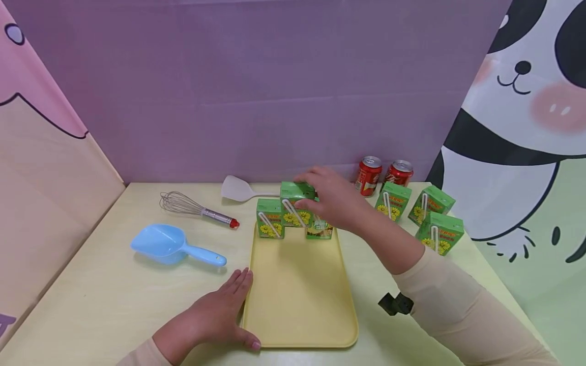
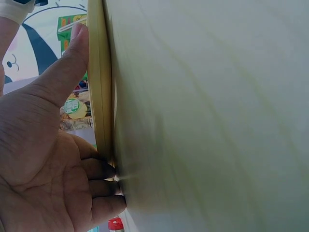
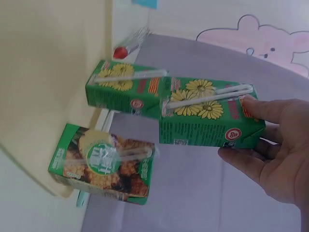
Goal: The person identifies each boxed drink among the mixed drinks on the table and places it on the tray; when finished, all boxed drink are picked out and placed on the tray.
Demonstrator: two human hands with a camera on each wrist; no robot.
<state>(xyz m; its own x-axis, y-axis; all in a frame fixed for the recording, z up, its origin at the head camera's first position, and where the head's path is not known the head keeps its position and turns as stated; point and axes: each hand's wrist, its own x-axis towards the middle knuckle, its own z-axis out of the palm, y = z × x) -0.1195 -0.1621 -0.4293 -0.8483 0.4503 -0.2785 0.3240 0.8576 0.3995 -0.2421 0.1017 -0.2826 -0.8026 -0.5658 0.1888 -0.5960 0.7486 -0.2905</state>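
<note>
My right hand [image 1: 336, 201] grips a green drink carton [image 1: 293, 206] with yellow flowers and a straw, thumb on one side and fingers on the other. That carton hangs over the far end of the yellow tray [image 1: 299, 300]. On its left a matching flower carton [image 1: 270, 218] stands on the tray. A pineapple drink carton [image 3: 104, 166] stands on the right, partly covered by the hand in the head view. My left hand [image 1: 217, 317] rests at the tray's near left corner, fingers straight along the side and thumb [image 2: 72, 60] touching the rim.
Right of the tray stand several more green cartons [image 1: 439, 234], with two red cans [image 1: 368, 175] behind them. A blue scoop [image 1: 167, 244] and a whisk [image 1: 197, 208] lie left; a white spatula [image 1: 238, 189] lies at the back, its handle running behind the cartons.
</note>
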